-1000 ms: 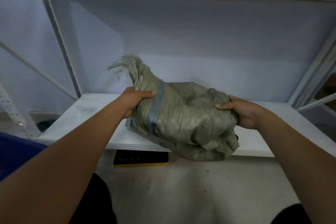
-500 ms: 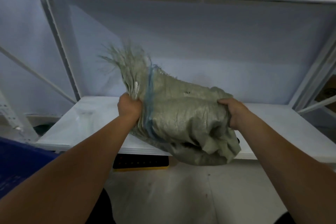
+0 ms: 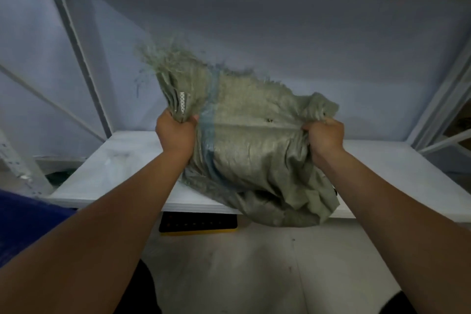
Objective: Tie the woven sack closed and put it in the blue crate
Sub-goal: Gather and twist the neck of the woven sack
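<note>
Both my arms stretched forward, my left hand (image 3: 175, 132) fisted tight round the frayed gathered mouth of the woven sack (image 3: 254, 145), my right hand (image 3: 325, 135) clenched on its opposite bunched corner, sack above white shelf (image 3: 122, 171) front edge, blue crate (image 3: 23, 222) lower left

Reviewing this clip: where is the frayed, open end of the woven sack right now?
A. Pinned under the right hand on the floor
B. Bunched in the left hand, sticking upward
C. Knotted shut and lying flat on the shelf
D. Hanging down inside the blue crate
B: the left hand grips the gathered neck of the woven sack, and the loose frayed strands fan upward above that fist, with no knot visible.
</note>
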A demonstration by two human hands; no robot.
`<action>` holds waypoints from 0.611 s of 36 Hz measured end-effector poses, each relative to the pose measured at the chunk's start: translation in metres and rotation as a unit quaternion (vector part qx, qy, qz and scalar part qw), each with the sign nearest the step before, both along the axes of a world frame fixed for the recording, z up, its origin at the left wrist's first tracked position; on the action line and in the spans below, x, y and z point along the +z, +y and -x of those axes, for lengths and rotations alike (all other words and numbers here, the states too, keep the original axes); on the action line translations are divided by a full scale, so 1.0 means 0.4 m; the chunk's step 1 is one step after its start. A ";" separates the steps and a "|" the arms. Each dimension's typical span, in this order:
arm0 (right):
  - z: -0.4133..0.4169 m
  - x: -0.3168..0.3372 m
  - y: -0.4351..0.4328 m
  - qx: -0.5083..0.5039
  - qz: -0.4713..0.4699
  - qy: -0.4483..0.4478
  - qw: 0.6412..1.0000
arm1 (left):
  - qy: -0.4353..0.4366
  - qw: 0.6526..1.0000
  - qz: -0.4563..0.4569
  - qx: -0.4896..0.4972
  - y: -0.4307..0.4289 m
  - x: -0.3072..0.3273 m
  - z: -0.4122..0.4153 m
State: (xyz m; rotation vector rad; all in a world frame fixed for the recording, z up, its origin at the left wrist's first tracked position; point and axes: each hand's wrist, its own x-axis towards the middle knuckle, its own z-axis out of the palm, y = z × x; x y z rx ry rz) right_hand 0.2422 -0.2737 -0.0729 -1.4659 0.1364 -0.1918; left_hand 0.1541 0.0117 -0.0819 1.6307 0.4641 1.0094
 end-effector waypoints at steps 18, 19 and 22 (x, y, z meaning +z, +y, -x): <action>0.015 -0.003 -0.013 -0.036 0.034 0.075 0.996 | 0.065 0.991 0.091 -0.073 -0.010 -0.014 -0.001; 0.017 -0.001 -0.012 -0.032 0.029 0.075 0.996 | 0.069 0.991 0.092 -0.074 -0.008 -0.014 -0.002; 0.018 0.003 -0.010 -0.013 0.022 0.075 0.997 | 0.076 0.989 0.099 -0.079 -0.002 -0.018 -0.008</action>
